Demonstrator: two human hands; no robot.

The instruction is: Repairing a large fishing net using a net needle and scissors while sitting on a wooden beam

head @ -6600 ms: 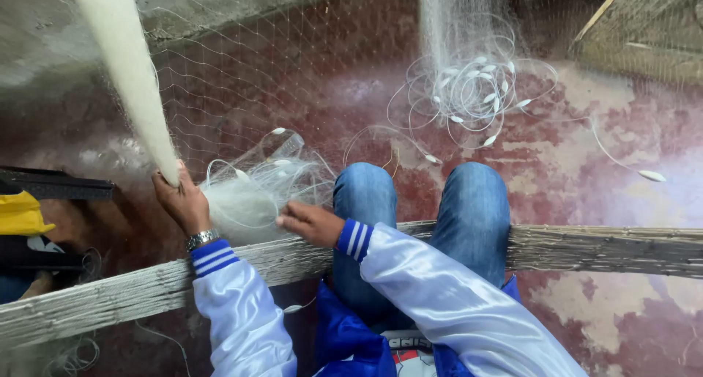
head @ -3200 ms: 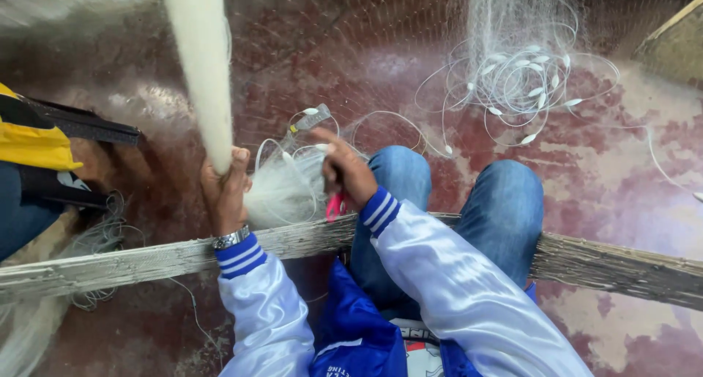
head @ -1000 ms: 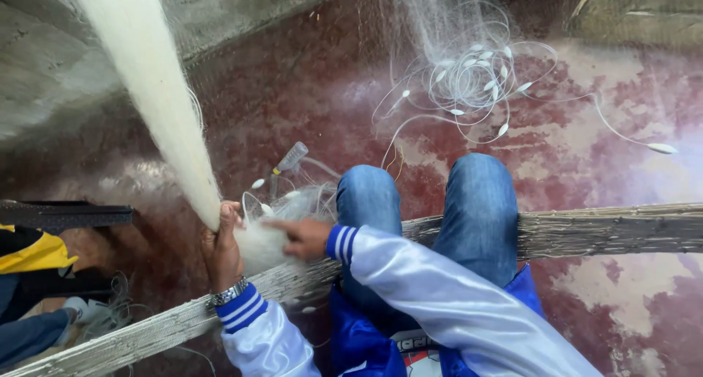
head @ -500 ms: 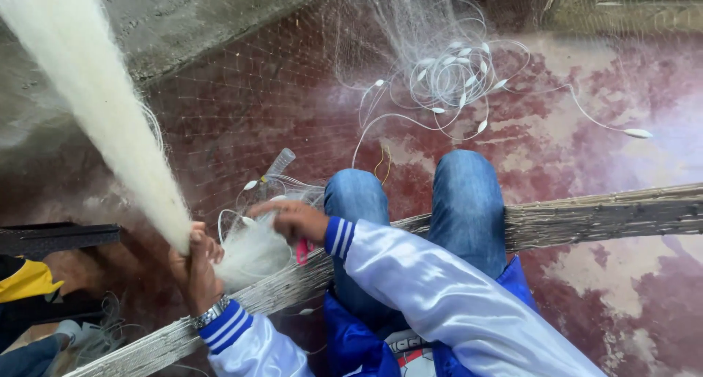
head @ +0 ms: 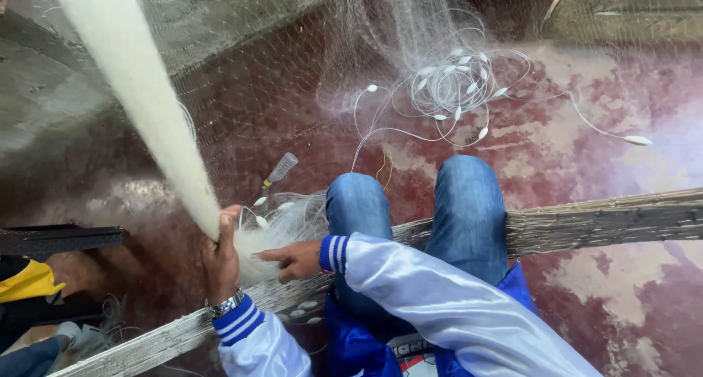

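The left hand (head: 220,256) is raised with its wrist upright, fingers curled tight around the thick white bunched fishing net (head: 139,106), which stretches taut from that fist up toward the top left corner. The right hand (head: 293,260) reaches across from the shiny white sleeve, palm down, fingers half extended and resting on the loose gathered mesh (head: 271,234) just beside the left fist; whether it pinches any strands I cannot tell. A grey woven rope band (head: 615,219) runs across the blue-jeaned knees. Farther off on the blotchy red floor (head: 586,274) lies a coil of white line with small oval floats (head: 454,84).
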